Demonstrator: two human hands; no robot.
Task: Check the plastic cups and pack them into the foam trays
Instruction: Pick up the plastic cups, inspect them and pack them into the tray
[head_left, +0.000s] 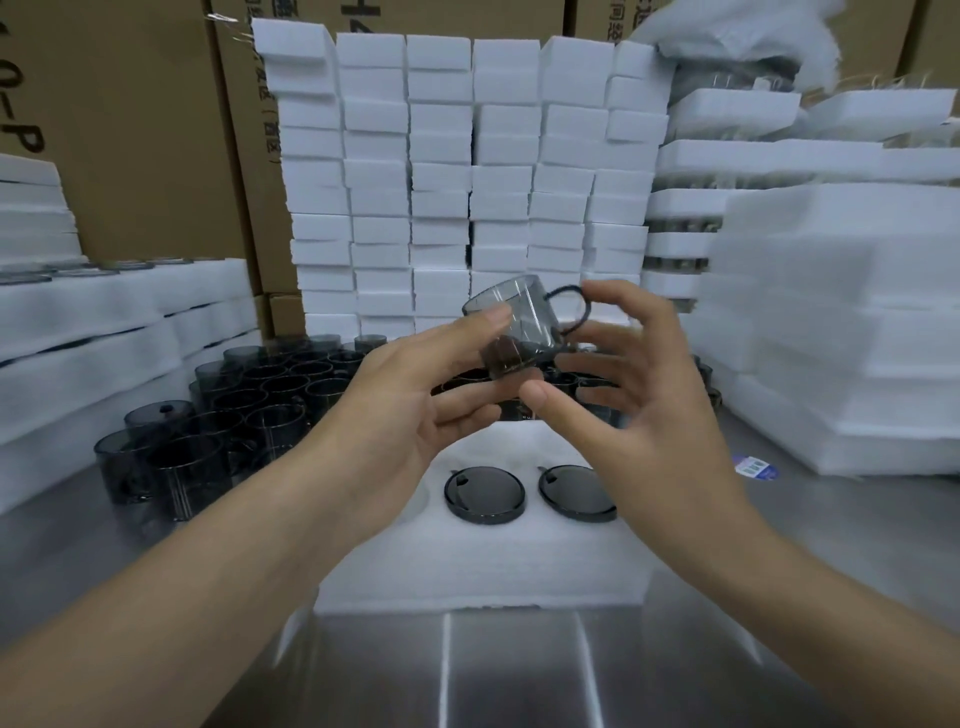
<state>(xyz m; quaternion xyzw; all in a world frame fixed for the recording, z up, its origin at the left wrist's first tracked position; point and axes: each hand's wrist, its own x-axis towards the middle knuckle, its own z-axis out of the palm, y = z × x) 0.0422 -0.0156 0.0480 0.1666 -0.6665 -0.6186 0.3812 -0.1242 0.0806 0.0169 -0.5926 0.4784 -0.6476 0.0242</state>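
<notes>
Tilted at frame centre above the foam tray (483, 566), the smoky cup (514, 317) is pinched only by fingers of the left hand (415, 405), the right hand (644, 405) fingers spread beside its handle, so it could slip onto the packed cups (485, 493).

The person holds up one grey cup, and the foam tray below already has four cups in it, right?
Not four. The head view shows two cups seated in the foam tray; the left hand does hold up one grey cup.
</notes>
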